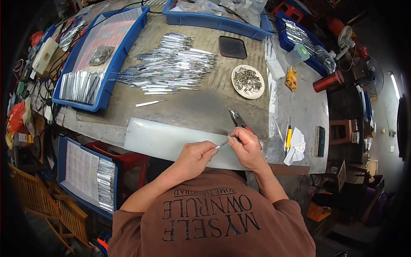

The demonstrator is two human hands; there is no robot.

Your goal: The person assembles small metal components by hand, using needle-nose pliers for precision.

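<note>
In front of my body, both hands meet over a pale sheet [162, 136] along the table's near edge. My left hand [195, 157] is closed round a slim silver rod [220, 145], most of it hidden by the fingers. At the rod's thin end, my right hand [247, 147] pinches with thumb and finger. Pliers with red handles [237, 118] show beyond the right hand, jaws pointing away; I cannot tell whether the palm grips them or they lie beneath. A single rod with a thin point [150, 103] lies apart, nearer than a large pile of similar rods [175, 64].
A cream dish of small metal pieces [248, 81] and a dark tray [232, 47] stand beyond my right hand. Blue bins [112, 70] line the left and far sides. A yellow-handled tool [289, 137], white tissue [296, 147] and black phone-like object [320, 141] lie right.
</note>
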